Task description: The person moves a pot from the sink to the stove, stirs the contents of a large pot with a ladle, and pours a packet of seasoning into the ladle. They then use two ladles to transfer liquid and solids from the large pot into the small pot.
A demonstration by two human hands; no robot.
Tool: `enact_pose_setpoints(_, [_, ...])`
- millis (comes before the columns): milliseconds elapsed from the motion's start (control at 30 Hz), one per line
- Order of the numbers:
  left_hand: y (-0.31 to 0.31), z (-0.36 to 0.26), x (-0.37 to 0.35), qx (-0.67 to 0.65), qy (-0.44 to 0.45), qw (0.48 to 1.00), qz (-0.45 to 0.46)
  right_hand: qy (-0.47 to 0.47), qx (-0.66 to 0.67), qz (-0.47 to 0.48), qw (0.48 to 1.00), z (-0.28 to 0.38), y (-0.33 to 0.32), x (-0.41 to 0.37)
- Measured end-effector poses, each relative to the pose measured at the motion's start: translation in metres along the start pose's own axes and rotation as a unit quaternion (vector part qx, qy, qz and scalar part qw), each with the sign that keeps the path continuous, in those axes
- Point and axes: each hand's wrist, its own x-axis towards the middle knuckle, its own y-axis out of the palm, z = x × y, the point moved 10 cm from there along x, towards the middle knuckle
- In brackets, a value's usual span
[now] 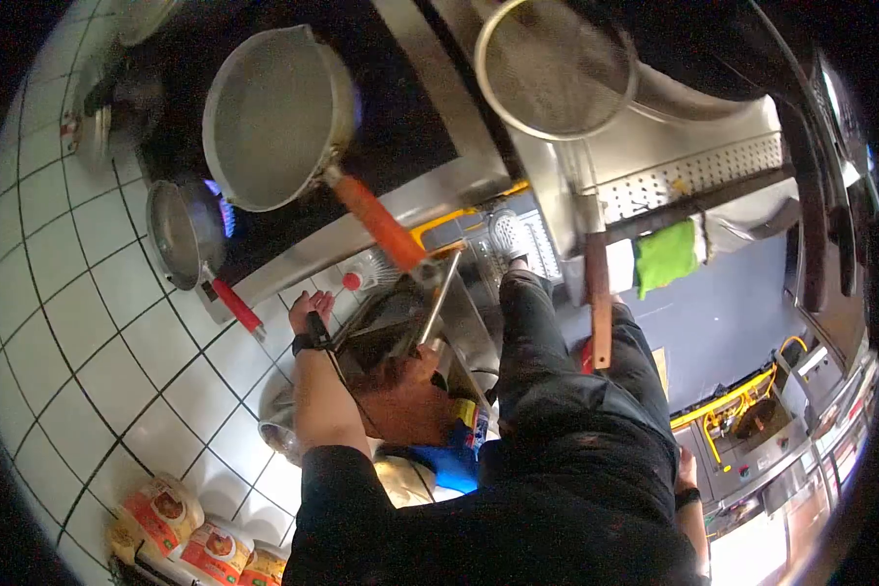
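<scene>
My left arm in a dark sleeve reaches up the left side, a black watch on the wrist. My left hand (309, 309) lies against the white tiled surface (98, 332) near a small red-capped bottle (353, 280); its fingers look curled, and I cannot tell whether they hold anything. My right hand (689, 476) hangs at the right edge of my dark jacket, mostly hidden, with a band on the wrist. Between the arms are a steel tray (391, 317), a brown mass and something blue (449, 459) that I cannot make out.
A large steel pot with an orange handle (273, 117) and a small red-handled pan (181, 230) over a blue flame stand on the stove. A wooden-handled mesh strainer (555, 68), a green cloth (666, 256), a metal bowl (278, 430) and orange packets (166, 513) are around.
</scene>
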Motion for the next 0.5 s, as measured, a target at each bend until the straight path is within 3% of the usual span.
enact_pose_setpoints(33, [-0.005, 0.005, 0.002, 0.028, -0.017, 0.999, -0.031, 0.031, 0.017, 0.01, 0.999, 0.039, 0.0, -0.016])
enact_pose_setpoints(67, [-0.008, 0.009, 0.0, 0.057, -0.033, 0.996, -0.061, 0.034, 0.022, 0.01, 0.999, 0.026, 0.0, -0.014])
enact_pose_setpoints(233, [0.065, 0.026, -0.051, 0.126, -0.002, 0.992, 0.011, 0.003, 0.065, 0.006, 0.998, -0.011, 0.011, -0.002])
enact_pose_setpoints(267, [0.081, 0.03, -0.059, 0.131, -0.008, 0.99, 0.043, 0.004, 0.07, 0.007, 0.997, -0.048, 0.022, 0.008])
enact_pose_setpoints(333, [0.084, 0.042, -0.038, 0.178, 0.006, 0.981, 0.074, -0.033, 0.256, -0.001, 0.966, -0.125, 0.044, 0.035])
enact_pose_setpoints(400, [0.088, 0.051, -0.017, 0.263, 0.03, 0.956, 0.124, -0.019, 0.24, 0.012, 0.971, -0.097, 0.036, 0.023])
enact_pose_setpoints(433, [0.122, 0.055, -0.069, 0.17, -0.021, 0.983, 0.067, -0.004, 0.219, 0.026, 0.975, -0.092, 0.036, 0.02])
enact_pose_setpoints(500, [0.146, 0.065, -0.101, 0.164, -0.01, 0.983, 0.081, -0.018, 0.239, 0.023, 0.97, -0.086, 0.032, 0.023])
